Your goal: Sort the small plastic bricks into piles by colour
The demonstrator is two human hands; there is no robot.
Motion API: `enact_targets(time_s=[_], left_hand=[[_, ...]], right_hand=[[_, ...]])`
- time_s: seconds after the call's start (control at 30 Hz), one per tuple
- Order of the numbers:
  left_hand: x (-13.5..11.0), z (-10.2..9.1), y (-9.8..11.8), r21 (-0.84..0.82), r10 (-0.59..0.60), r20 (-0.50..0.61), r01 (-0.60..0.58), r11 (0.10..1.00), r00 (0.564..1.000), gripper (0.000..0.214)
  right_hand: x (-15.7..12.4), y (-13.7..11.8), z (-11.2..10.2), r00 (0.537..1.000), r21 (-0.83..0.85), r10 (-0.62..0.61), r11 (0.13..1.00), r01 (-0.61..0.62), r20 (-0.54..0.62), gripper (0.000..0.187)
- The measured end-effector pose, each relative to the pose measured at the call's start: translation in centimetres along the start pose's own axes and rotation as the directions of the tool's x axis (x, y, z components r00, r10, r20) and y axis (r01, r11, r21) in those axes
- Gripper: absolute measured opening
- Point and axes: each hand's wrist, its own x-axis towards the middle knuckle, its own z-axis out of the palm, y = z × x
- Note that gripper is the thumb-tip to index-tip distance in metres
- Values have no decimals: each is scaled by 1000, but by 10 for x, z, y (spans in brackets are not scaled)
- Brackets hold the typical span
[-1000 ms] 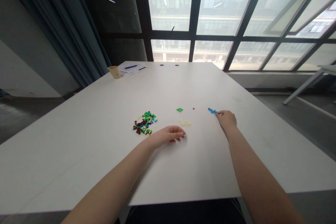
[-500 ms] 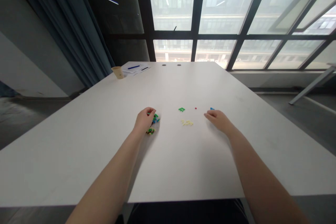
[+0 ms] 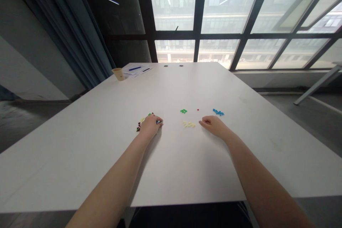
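Left hand: the left hand (image 3: 149,127) is curled and pressed down over a mixed heap (image 3: 139,127) of small plastic bricks (image 3: 158,122), its fingertips among them. Whether it has hold of any brick is hidden by the hand itself, so I cannot tell.

Right hand: the right hand (image 3: 215,126) lies low on the tabletop, fingers loosely together and pointing left. It is partly open, with nothing visible in it. Its fingertips are just beside a pale yellow group (image 3: 189,124) of bricks.

Heap: most of it is covered by the left hand. Dark red bricks show at its left edge, yellow and green ones beyond the knuckles, and a blue one past the fingertips.

Groups: between and ahead of the hands, apart from one another, lie a green group (image 3: 183,111), a single red brick (image 3: 198,109) and a blue group (image 3: 218,112). The blue group lies ahead of the right hand, and the pale yellow group is nearest to it.

Table: a large white table (image 3: 80,156) carries everything, and both forearms reach across it.

Far end: a paper cup (image 3: 118,74) stands beside papers (image 3: 139,71) with a blue pen (image 3: 134,68) lying on them.

Beyond: a dark curtain (image 3: 80,32) hangs at the left of a tall window (image 3: 173,3).
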Motion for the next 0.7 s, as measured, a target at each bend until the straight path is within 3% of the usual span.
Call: enact_targets(time_s=[0.47, 0.57, 0.7], left_hand=[[-1, 0, 0, -5, 16, -42, -16, 1000, 999, 21], [0, 0, 1, -109, 28, -65, -35, 993, 998, 19], [-2, -5, 12, -392, 155, -142, -199, 898, 978, 16]], right_hand=[[-2, -3, 1, 1000, -11, -3, 1000, 3, -2, 31], [-2, -4, 1, 1000, -5, -7, 1000, 7, 0, 32], [-4, -10, 0, 999, 24, -43, 999, 44, -9, 33]])
